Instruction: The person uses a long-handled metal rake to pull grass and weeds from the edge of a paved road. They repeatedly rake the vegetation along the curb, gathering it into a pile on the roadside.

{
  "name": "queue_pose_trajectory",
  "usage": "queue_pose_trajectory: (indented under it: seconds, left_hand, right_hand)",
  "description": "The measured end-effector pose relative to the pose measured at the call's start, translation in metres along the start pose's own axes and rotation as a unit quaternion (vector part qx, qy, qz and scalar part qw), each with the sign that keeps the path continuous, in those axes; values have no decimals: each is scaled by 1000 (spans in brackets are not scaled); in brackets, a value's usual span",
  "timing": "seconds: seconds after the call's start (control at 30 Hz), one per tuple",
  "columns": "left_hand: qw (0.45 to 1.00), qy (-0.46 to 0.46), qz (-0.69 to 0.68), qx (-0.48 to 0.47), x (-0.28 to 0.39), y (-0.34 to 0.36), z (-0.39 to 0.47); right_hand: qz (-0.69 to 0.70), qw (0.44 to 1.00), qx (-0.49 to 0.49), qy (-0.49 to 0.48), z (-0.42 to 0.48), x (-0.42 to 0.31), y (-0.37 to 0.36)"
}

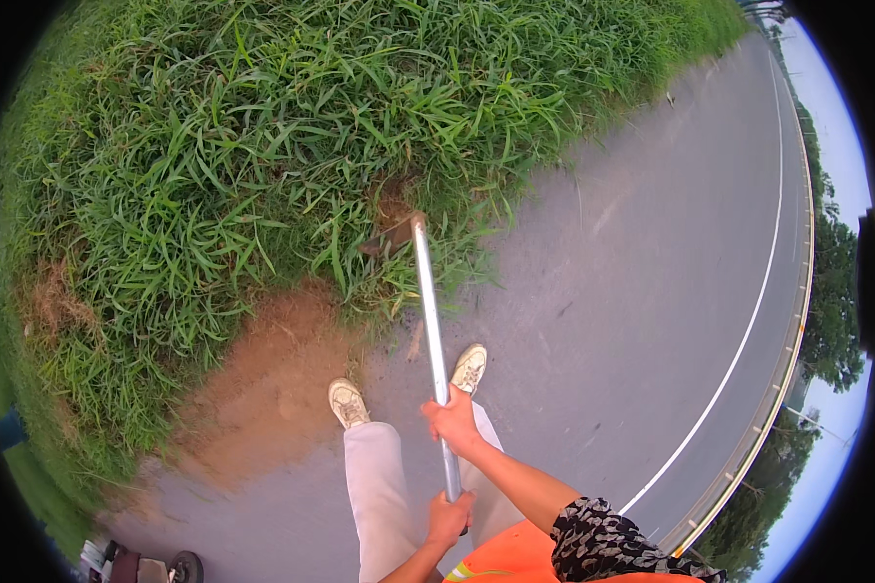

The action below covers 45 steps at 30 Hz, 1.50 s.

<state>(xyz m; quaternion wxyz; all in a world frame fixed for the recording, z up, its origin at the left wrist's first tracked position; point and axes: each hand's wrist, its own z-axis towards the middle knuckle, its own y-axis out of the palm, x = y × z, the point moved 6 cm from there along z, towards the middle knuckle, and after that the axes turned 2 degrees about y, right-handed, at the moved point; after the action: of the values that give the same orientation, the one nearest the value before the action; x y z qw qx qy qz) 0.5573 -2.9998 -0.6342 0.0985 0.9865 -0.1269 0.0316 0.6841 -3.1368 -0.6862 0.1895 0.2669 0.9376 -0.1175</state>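
Observation:
I hold a hoe by its silver metal handle (430, 313), which slants slightly left as it runs away from me. My left hand (448, 516) is wrapped around the near end of the handle. Farther up it, my right hand (453, 420) grips the same shaft. At the far end, the brown, rusty-looking hoe blade (388, 239) lies among green grass (262, 131) at the pavement edge. Grass blades partly hide the blade's lower edge. A small patch of bare soil (394, 200) shows just beyond it.
My pale shoes (348, 402) stand by the grass edge, near a strip of bare brown soil (284, 372). Grey asphalt (590, 306) stretches right to a white line (729, 379) and a guardrail (762, 437). Part of a wheeled vehicle (146, 568) shows at the lower left.

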Motion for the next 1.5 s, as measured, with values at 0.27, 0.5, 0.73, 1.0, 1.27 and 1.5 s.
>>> queue_pose_trajectory:
  seconds: [0.27,0.5,0.73,1.0,1.27,1.5]
  left_hand:
    - [985,114,116,-61,152,-20,95]
    - [999,-45,-18,-3,20,-13,18]
    - [987,72,144,-4,58,17,43]
    - [999,29,33,-11,61,-24,73]
    - [996,3,55,-73,75,52,26]
    - [996,41,64,-47,85,-23,99]
  right_hand:
    - [55,980,145,-126,124,-87,-3]
    - [3,997,52,49,55,36,-1]
    - [132,985,53,-100,39,-42,-43]
    - [-122,976,158,-89,110,-1,2]
    - [91,991,70,-72,44,-64,-67]
    - [-112,974,171,-98,154,-3,-4]
